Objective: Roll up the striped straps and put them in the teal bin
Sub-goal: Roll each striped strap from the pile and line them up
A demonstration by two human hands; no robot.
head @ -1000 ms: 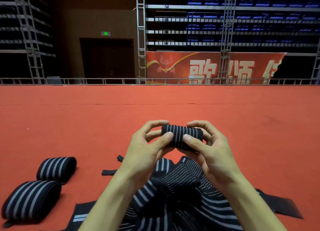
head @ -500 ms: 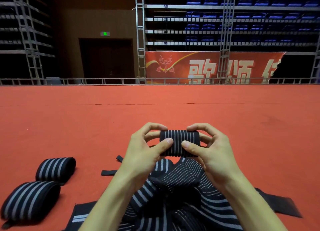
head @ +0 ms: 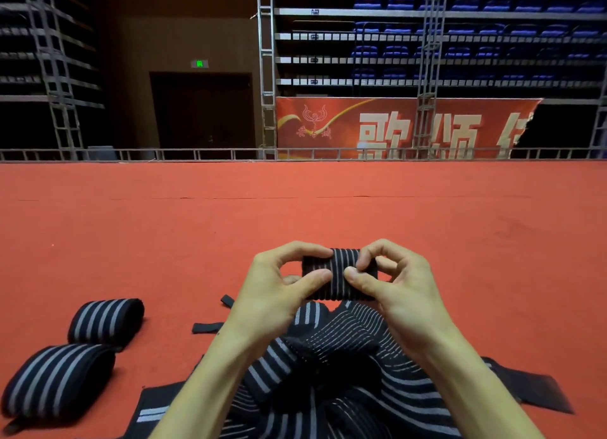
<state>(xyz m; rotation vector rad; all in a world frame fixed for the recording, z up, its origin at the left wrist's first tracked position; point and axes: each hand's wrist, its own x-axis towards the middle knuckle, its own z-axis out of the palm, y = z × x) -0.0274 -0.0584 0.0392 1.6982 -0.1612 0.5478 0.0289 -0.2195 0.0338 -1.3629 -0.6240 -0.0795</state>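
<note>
Head view, from the left edge across: at 8 o'clock a finished strap roll (head: 56, 378) lies on its side on the red carpet floor (head: 328, 208). It is a fat, slightly flattened cylinder of black ribbed elastic with pale grey stripes running round it. Just beside it, toward 9 o'clock, sits a second strap roll (head: 105, 322) with the same weave and stripes. Right of these, two short plain black tabs (head: 207, 327) lie flat on the carpet next to the left forearm.

At the centre, raised above the floor, the left hand (head: 276, 297) pinches the left end of a held strap roll (head: 338, 274), thumb pressed on its near face and forefinger curled over the top. This roll is a tight, squat bundle, with fine close-set grey lines running top to bottom across the black knit. The right hand (head: 400, 294) pinches the same roll from the other side. Its thumb lies flat on the front near the middle, and its forefinger hooks over the upper edge.

Below both wrists, at 6 o'clock, a heap of loose straps (head: 328, 373) lies crumpled on the carpet, wide-striped and thin-striped bands folded over each other. At 4 o'clock a smooth black end flap (head: 532, 392) sticks out flat from the heap. Far off at 1 o'clock hangs a red banner (head: 394, 126) with pale characters.
</note>
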